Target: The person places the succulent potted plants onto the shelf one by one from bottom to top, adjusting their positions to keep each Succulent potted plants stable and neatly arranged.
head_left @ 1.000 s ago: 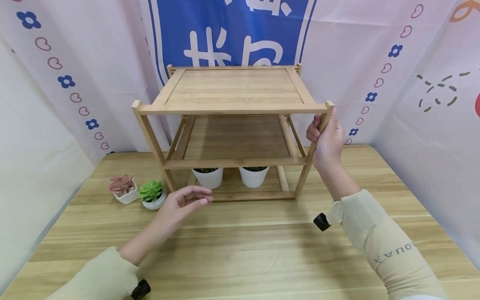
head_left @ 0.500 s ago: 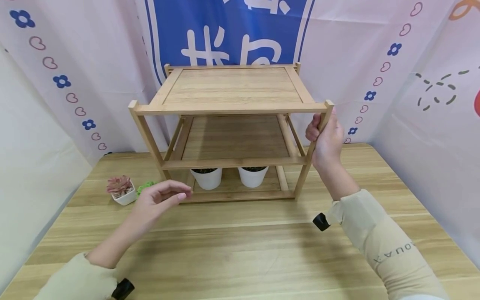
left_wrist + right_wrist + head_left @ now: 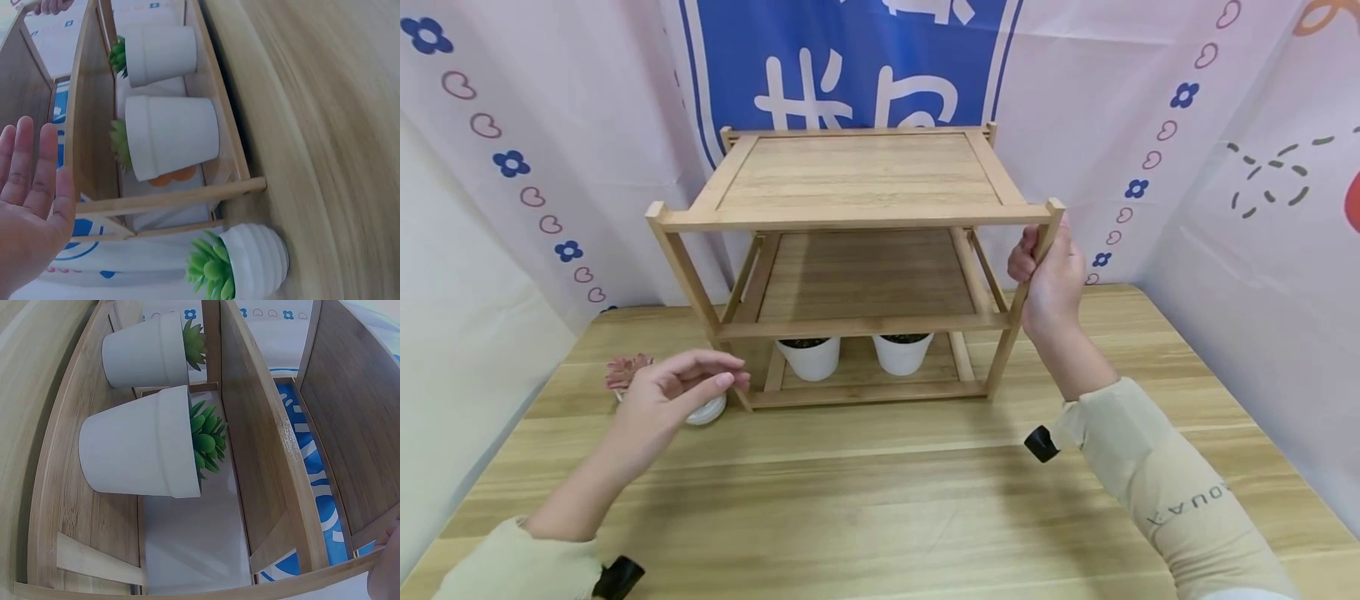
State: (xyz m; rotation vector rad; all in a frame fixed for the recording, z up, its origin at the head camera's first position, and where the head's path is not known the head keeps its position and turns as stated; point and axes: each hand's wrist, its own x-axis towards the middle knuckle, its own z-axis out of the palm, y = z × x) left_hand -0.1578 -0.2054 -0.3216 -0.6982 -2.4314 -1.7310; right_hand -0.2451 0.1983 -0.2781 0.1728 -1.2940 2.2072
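A three-tier wooden shelf [image 3: 865, 171] stands on the table. My right hand [image 3: 1051, 279] grips its right front post near the top. My left hand [image 3: 666, 400] is in the air by the shelf's lower left corner, fingers relaxed and holding nothing. Behind it, in the head view, only the ribbed white pot [image 3: 707, 412] of a small succulent shows; in the left wrist view its green leaves [image 3: 209, 269] appear too. Further left is a pink succulent [image 3: 627, 371], its pot mostly hidden. Two white pots, one left [image 3: 810, 358] and one right [image 3: 902, 354], sit on the bottom tier.
The wood-grain table [image 3: 880, 500] runs under the shelf to the front. A printed curtain [image 3: 850, 75] hangs close behind the shelf, and white walls [image 3: 467, 333] close in the sides.
My left hand has moved left, from in front of the shelf's bottom tier to in front of the small succulents, covering the green one's leaves. The right hand keeps its grip on the post.
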